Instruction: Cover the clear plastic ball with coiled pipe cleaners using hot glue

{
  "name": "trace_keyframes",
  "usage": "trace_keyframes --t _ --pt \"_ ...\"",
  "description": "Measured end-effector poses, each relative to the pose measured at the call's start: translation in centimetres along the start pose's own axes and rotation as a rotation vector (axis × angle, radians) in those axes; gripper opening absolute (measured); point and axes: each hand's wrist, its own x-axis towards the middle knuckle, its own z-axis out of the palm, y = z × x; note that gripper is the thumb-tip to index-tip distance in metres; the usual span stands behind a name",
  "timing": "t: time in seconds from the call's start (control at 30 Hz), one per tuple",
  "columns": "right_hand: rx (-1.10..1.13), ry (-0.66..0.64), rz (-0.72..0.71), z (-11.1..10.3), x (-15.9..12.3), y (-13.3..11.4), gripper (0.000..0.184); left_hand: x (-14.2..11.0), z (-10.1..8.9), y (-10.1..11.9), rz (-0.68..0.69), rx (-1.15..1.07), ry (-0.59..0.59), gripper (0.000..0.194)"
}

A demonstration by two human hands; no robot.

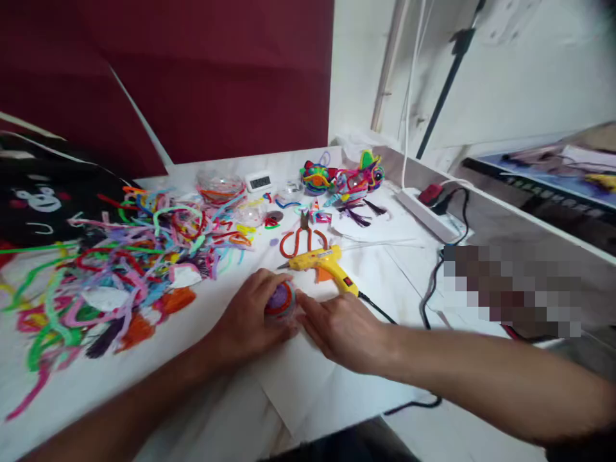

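Observation:
Between my hands, low over the white table, is a small round craft piece with a purple centre and coiled orange and blue rings. My left hand wraps round its left side, thumb and fingers closed on it. From the right, my right hand reaches in with bent fingers, and its fingertips press at the piece's right edge. Just beyond lies a yellow glue gun, its nozzle pointing left. Scissors with orange handles rest behind the glue gun.
Tangled coloured pipe cleaners cover the left side. At the back stand a small digital clock, a clear bowl and colourful pipe-cleaner figures. A power strip and black cable lie right, beside a low partition.

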Motion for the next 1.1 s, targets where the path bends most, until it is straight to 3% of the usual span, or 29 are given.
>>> trace_keyframes --t 0.33,0.5,0.57,0.63,0.77,0.93,1.1 --pt "0.078 0.038 -0.042 -0.4 -0.2 1.0 0.032 -0.8 0.4 -0.6 0.018 -0.048 0.065 0.058" --pt "0.099 0.171 -0.095 -1.1 -0.3 1.9 0.035 -1.0 -0.2 -0.4 -0.004 -0.136 0.101 0.060" --pt "0.058 0.202 -0.025 -1.9 -0.2 2.2 0.039 -0.8 -0.6 -0.2 -0.047 -0.193 0.112 0.061" --pt "-0.033 0.168 0.137 -3.0 0.1 2.4 0.041 -0.7 -0.9 -0.2 -0.102 -0.271 0.142 0.061" --pt "-0.201 -0.039 0.465 -4.8 0.7 2.7 0.041 -0.5 -0.8 -0.4 -0.197 -0.516 0.168 0.070" --pt "-0.176 -0.204 0.554 -5.0 1.3 3.0 0.046 -0.6 -0.9 0.2 -0.354 -0.751 0.168 0.075" --pt "-0.047 -0.264 0.596 -4.6 1.6 3.4 0.038 -0.6 -1.4 0.8 -0.448 -0.875 0.164 0.079"
